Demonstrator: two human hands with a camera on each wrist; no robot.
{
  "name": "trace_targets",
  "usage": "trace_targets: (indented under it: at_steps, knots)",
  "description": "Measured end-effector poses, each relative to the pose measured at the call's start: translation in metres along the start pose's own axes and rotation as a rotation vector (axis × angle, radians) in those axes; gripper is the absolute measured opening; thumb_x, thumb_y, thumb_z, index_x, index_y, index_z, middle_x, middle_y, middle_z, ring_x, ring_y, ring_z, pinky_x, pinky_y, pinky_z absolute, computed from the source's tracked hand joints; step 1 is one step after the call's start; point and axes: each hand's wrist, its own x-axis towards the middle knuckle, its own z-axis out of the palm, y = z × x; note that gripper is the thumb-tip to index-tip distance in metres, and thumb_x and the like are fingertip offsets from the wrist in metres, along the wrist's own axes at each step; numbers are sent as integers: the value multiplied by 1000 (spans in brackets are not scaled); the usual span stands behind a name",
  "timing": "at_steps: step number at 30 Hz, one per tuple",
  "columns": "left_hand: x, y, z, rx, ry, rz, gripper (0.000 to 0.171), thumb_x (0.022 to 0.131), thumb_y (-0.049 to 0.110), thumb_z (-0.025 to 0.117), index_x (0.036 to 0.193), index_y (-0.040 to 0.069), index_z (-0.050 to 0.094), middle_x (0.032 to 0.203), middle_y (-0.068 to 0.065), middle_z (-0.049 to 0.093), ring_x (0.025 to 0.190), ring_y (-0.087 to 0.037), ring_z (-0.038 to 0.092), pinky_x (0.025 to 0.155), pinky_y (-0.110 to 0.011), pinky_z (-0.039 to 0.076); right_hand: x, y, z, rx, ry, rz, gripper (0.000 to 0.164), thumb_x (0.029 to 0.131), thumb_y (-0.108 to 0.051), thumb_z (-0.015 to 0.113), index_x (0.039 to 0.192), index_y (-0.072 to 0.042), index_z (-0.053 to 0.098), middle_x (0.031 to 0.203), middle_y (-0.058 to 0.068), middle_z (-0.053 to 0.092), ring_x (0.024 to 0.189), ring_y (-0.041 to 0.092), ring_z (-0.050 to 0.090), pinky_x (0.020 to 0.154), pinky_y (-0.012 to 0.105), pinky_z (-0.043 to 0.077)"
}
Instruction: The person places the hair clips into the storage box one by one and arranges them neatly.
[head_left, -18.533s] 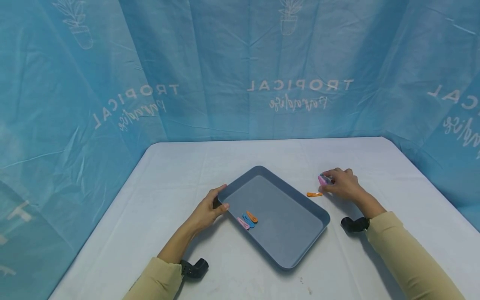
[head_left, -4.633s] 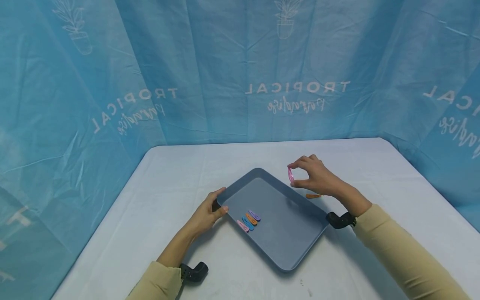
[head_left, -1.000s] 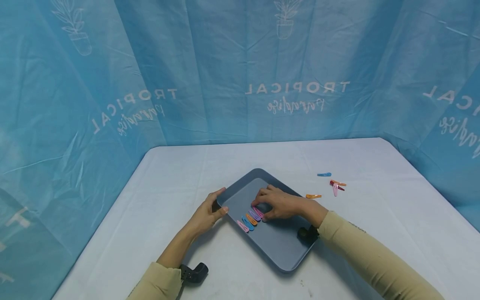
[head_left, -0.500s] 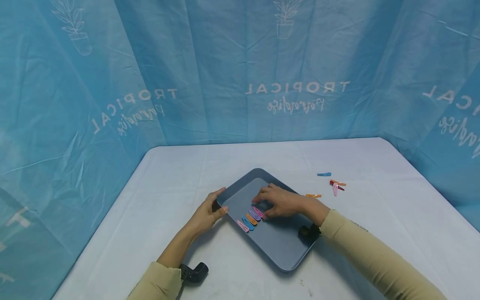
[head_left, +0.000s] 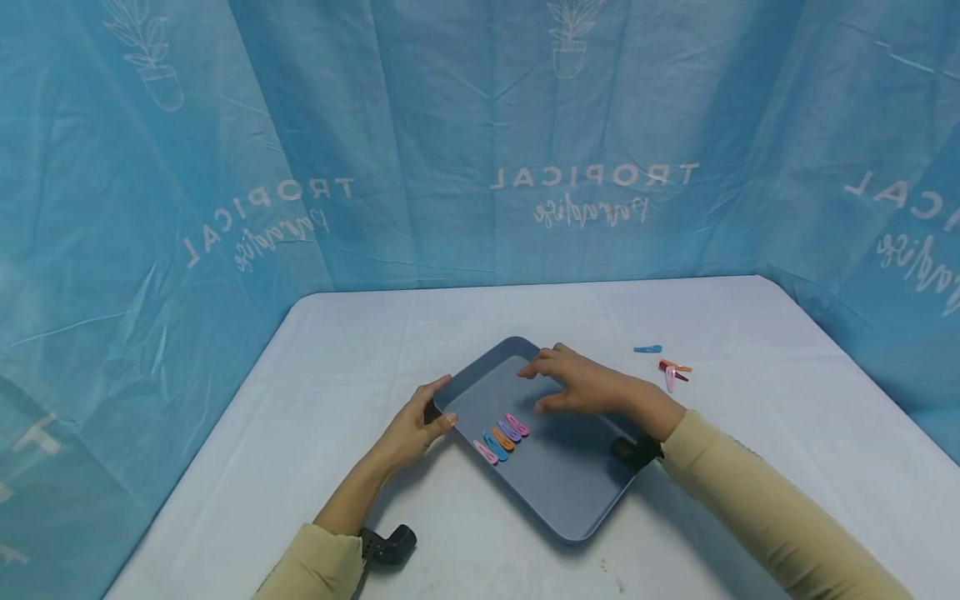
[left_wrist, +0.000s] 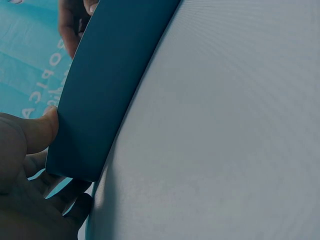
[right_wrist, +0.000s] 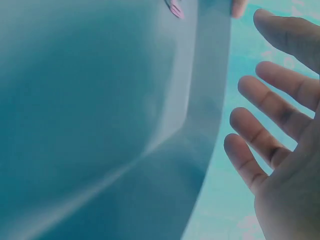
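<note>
My left hand (head_left: 412, 429) grips the left corner of a grey-blue tray (head_left: 577, 487), thumb over the rim; the left wrist view shows the fingers (left_wrist: 75, 210) around the outside corner. Inside the tray, a slanted row of snap hair clips lies near its front left side: light pink (head_left: 485, 452), blue (head_left: 496, 447), orange (head_left: 503, 439), purple (head_left: 509, 431) and bright pink (head_left: 517, 425). Above the tray, just beyond the bright pink clip, my right hand (head_left: 581, 383) holds nothing. Its fingers are spread and apart in the right wrist view.
On the white-covered table (head_left: 360, 350), right of the tray, lie a blue clip (head_left: 648, 349) and a small overlapping pile with an orange clip (head_left: 678, 366), a red clip (head_left: 681, 377) and a pink clip (head_left: 671, 382). A blue curtain (head_left: 450, 225) hangs behind.
Purple and bright pink clips have joined the row since the oldest frame. My right hand has let go of the bright pink clip and lifted away, now hiding an orange clip on the table.
</note>
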Motion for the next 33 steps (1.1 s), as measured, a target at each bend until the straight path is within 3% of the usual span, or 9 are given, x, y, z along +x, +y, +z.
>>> trace_targets:
  at_steps: [7, 15, 17, 24, 33]
  knots:
    - [-2, 5, 0, 2, -4, -4, 65, 95, 18, 57, 151, 15, 25, 155, -17, 22, 145, -40, 13, 112, -60, 22, -10, 8, -14, 25, 66, -5, 53, 85, -27, 71, 133, -15, 54, 127, 3, 56, 114, 21, 45, 94, 43, 45]
    - [-17, 38, -4, 11, -23, -20, 63, 96, 13, 54, 150, 7, 23, 155, -22, 20, 144, -43, 12, 111, -62, 21, -23, 16, -27, 74, 129, 29, 50, 85, -26, 71, 131, -16, 55, 123, 4, 57, 110, 22, 46, 89, 45, 44]
    - [-16, 35, -4, 9, -26, -23, 63, 96, 13, 54, 150, 7, 22, 155, -22, 19, 144, -42, 11, 111, -61, 21, -26, 19, -29, 73, 149, 25, 50, 85, -25, 71, 131, -15, 56, 122, 5, 58, 110, 22, 47, 90, 44, 43]
    - [0, 0, 0, 18, -10, 0, 65, 95, 20, 57, 151, 17, 24, 156, -16, 19, 145, -40, 11, 111, -62, 22, -41, 30, -34, 49, 218, 23, 48, 85, -26, 71, 129, -11, 57, 121, 7, 60, 109, 22, 48, 88, 42, 44]
    - [-1, -1, -1, 10, -15, 0, 65, 95, 24, 57, 151, 21, 24, 157, -13, 20, 146, -38, 11, 111, -62, 22, -62, 48, -31, 70, 257, 89, 48, 85, -26, 71, 128, -9, 57, 118, 9, 60, 107, 28, 50, 88, 44, 42]
